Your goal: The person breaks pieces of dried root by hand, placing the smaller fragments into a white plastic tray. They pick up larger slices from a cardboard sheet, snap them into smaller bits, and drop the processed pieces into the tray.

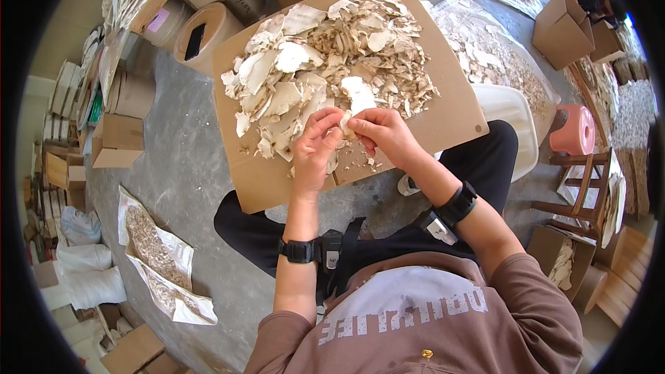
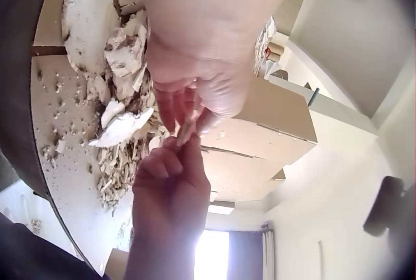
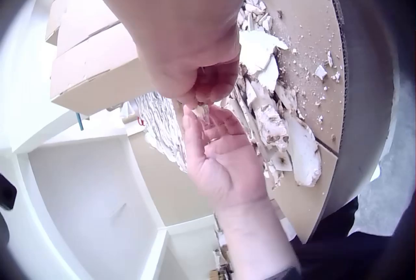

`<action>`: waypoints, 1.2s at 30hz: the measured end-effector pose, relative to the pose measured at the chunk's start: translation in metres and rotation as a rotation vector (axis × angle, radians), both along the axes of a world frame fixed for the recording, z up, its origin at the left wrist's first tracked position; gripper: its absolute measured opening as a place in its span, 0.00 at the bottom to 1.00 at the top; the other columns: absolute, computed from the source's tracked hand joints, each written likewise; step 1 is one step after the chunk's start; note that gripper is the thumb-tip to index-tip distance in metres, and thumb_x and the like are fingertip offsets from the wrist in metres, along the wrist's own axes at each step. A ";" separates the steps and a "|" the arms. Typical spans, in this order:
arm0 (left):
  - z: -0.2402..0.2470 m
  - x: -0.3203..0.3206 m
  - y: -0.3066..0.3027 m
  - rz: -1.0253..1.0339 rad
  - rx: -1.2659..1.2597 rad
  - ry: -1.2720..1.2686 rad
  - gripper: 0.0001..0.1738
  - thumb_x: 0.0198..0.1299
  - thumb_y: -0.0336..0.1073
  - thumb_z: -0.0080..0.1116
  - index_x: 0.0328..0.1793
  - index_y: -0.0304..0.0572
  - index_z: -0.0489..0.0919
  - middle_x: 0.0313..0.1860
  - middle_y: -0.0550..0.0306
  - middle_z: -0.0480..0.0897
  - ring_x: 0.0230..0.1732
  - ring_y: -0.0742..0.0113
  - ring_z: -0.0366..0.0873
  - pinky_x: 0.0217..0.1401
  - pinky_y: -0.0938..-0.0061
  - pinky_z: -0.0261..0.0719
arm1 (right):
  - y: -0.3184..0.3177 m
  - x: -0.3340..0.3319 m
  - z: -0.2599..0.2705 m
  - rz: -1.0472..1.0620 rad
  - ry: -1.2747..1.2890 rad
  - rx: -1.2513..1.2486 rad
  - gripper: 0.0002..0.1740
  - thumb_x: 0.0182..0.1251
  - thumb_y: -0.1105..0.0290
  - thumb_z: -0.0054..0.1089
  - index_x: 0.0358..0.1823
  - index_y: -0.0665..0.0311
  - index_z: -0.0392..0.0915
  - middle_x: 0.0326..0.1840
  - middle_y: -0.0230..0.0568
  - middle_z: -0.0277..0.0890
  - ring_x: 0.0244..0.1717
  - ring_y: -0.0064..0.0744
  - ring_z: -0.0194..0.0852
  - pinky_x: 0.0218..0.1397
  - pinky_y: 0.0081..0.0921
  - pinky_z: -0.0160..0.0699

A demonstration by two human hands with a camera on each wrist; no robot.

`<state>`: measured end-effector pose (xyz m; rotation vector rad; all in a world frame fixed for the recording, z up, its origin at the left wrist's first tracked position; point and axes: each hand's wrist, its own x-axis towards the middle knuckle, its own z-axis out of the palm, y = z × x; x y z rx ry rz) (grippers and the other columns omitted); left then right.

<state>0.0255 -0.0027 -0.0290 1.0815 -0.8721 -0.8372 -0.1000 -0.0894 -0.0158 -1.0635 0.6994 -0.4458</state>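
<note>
Both hands are engaged on one small pale piece (image 1: 346, 123), situated just above the near side of a heaped pile on the cardboard tabletop (image 1: 447, 107); the left hand (image 1: 316, 147) pinches it between thumb and fingertips, the right hand (image 1: 389, 138) grips it from the opposite side; the gap between the two sets of fingertips is narrow.

Principal risk, in my judgement: the piece looks thin and brittle, so uneven pressure or a twist between the hands could snap it in the wrong place; a fragment dropped from there would probably be lost among similar bits below.

Secondary risk: a white flake (image 1: 358, 93) lies just beyond the fingers; a careless knuckle could push or crack it; whether it touches the right hand cannot be told.

Further risk: large flakes (image 1: 282, 100) lie near the tabletop's left edge and could slide off if the board were knocked by a knee; crumbs (image 1: 360, 163) lie loose by the near edge, where a sweeping forearm could send them to the floor (image 1: 181, 114).
</note>
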 end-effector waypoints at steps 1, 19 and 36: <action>0.005 -0.005 -0.002 0.084 0.026 0.042 0.12 0.55 0.28 0.55 0.46 0.34 0.76 0.47 0.58 0.72 0.39 0.75 0.73 0.39 0.83 0.73 | 0.001 0.000 0.001 0.004 0.000 -0.001 0.12 0.61 0.66 0.54 0.31 0.70 0.74 0.15 0.28 0.65 0.13 0.14 0.58 0.15 0.15 0.59; 0.012 -0.003 0.002 0.082 0.300 -0.053 0.10 0.53 0.29 0.57 0.42 0.35 0.79 0.29 0.63 0.77 0.24 0.81 0.70 0.24 0.87 0.69 | 0.006 -0.003 -0.001 0.040 0.089 -0.139 0.10 0.60 0.70 0.50 0.29 0.72 0.75 0.14 0.31 0.68 0.13 0.17 0.65 0.16 0.15 0.68; 0.020 -0.001 0.007 0.010 0.374 -0.159 0.10 0.53 0.27 0.56 0.42 0.31 0.78 0.36 0.60 0.78 0.34 0.78 0.74 0.34 0.85 0.73 | 0.001 -0.011 -0.005 0.156 0.026 -0.108 0.10 0.60 0.70 0.50 0.28 0.71 0.73 0.14 0.32 0.68 0.15 0.18 0.67 0.19 0.16 0.68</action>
